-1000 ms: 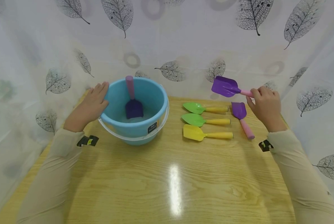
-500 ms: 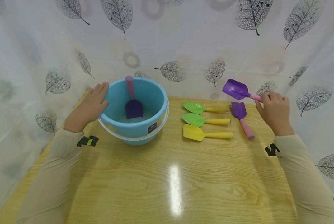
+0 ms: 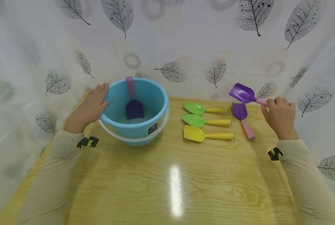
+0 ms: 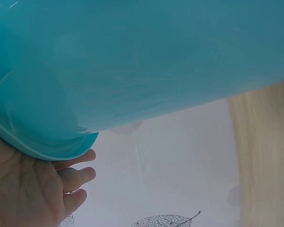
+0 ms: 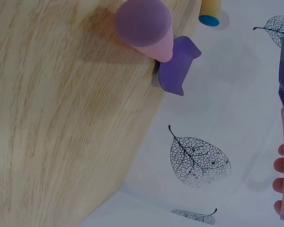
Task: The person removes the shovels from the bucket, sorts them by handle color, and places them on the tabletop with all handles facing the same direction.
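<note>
My left hand [image 3: 90, 106] rests on the left rim of a light blue bucket [image 3: 139, 133], its fingers fairly straight; in the left wrist view the palm lies against the bucket's rim [image 4: 52, 151]. Inside the bucket leans a purple shovel [image 3: 130, 89] with its pink handle up. Over the table's back right, my right hand [image 3: 282, 117] grips the pink handle of another purple hand shovel [image 3: 241, 93], blade pointing left and raised. Below that blade, a third purple shovel [image 3: 247, 129] with a pink handle lies on the table, also seen as a shovel [image 5: 143, 23] in the right wrist view.
Two green trowels [image 3: 195, 120] with yellow handles and a yellow shovel [image 3: 195, 133] lie in a row between the bucket and the purple shovel. A white bucket handle [image 3: 133, 139] hangs at the front. A leaf-print curtain [image 3: 184, 40] surrounds the wooden table [image 3: 133, 184].
My right hand has moved right and slightly down with the purple shovel in its grip. The left hand and the bucket have stayed put.
</note>
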A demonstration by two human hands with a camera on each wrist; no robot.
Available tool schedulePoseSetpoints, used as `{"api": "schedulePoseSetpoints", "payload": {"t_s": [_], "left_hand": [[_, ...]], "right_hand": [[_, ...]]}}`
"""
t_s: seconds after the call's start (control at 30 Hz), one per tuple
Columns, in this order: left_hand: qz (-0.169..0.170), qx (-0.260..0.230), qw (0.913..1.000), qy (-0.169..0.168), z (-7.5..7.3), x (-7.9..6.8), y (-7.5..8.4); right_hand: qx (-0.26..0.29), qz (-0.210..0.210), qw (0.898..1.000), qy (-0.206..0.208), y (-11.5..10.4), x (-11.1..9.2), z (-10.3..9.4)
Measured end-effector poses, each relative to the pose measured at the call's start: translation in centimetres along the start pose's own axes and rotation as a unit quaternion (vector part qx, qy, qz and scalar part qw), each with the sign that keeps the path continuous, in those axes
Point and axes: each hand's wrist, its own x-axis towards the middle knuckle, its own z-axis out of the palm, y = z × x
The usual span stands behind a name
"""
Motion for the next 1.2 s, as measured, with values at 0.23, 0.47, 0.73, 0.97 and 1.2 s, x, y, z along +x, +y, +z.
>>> {"api": "schedulePoseSetpoints", "payload": {"t_s": [0.23, 0.47, 0.73, 0.97, 1.2], "left_hand": [[0.002, 0.000, 1.0000, -0.001, 0.0, 0.0, 0.1], [0.002, 0.001, 1.0000, 0.002, -0.1, 0.0, 0.1], [0.003, 0.002, 1.0000, 0.003, 0.0, 0.1, 0.0], [0.001, 0.002, 1.0000, 0.004, 0.0, 0.0, 0.1], [-0.002, -0.001, 1.0000, 0.003, 0.0, 0.0, 0.2]], "right_hand": [[-0.002, 0.021, 1.000, -0.012, 0.5, -0.9, 0.2], [-0.004, 0.030, 1.000, -0.008, 1.2, -1.6, 0.4], [-0.009, 0.037, 0.999, -0.007, 1.9, -2.5, 0.8], [-0.012, 0.041, 0.999, -0.007, 2.5, -3.2, 1.1], [-0.010, 0.048, 0.999, -0.007, 2.6, -3.6, 1.0]]}}
